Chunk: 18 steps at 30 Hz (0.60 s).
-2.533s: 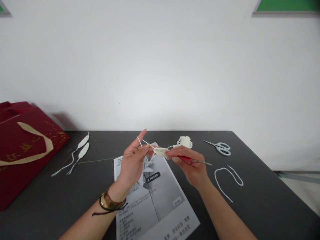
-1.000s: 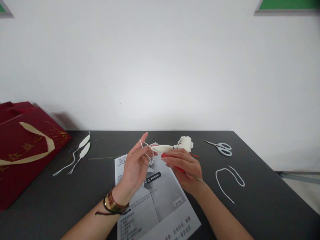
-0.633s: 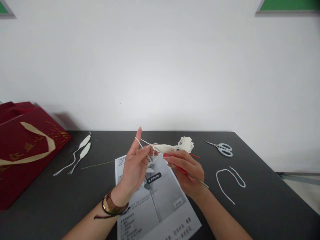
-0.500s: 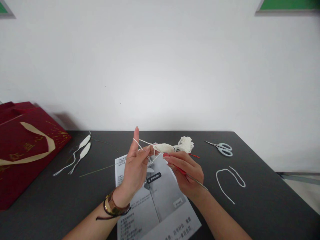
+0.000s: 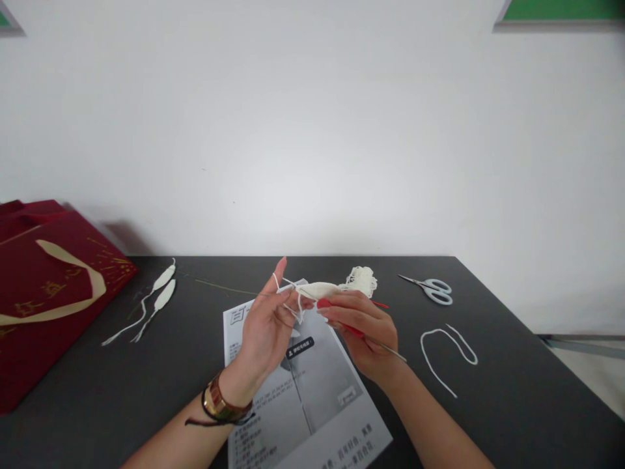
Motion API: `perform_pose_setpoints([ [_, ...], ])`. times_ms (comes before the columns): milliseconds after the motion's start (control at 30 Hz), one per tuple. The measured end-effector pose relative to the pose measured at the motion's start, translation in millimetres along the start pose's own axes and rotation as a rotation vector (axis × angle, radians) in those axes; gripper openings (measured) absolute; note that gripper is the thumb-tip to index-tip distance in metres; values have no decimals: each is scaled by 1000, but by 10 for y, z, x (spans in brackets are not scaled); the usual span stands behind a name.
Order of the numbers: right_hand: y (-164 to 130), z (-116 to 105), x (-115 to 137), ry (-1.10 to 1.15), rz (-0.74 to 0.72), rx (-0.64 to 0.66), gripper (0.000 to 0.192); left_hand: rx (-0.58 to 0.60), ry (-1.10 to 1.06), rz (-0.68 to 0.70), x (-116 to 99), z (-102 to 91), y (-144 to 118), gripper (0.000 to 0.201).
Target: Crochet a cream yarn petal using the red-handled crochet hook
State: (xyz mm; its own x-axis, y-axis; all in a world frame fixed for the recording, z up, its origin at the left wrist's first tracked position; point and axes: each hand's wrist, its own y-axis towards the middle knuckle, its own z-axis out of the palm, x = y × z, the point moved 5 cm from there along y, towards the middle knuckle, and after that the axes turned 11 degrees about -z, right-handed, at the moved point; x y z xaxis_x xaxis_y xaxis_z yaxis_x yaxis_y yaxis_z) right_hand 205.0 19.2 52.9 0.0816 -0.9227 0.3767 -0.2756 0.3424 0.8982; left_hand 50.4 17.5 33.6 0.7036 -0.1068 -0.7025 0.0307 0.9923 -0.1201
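The red bag [image 5: 43, 293] is cut off by the left edge.

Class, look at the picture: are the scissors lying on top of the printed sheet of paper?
No: the scissors lie on the bare dark table at the far right, well apart from the printed sheet under the hands.

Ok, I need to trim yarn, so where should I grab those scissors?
Take the scissors by the pale blue finger loops at their right end, coming from the right with the right hand. They lie flat, closed blades pointing left toward the yarn bundle, loops unobstructed.
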Motion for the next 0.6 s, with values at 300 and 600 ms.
perform_pose_setpoints([
  [300,-144,82,82,-319,-194,125,46,-59,215,189,56,-33,-40,70],
  [600,-181,129,134,-331,-231,190,47,-28,460,366,23,27,-43,82],
])
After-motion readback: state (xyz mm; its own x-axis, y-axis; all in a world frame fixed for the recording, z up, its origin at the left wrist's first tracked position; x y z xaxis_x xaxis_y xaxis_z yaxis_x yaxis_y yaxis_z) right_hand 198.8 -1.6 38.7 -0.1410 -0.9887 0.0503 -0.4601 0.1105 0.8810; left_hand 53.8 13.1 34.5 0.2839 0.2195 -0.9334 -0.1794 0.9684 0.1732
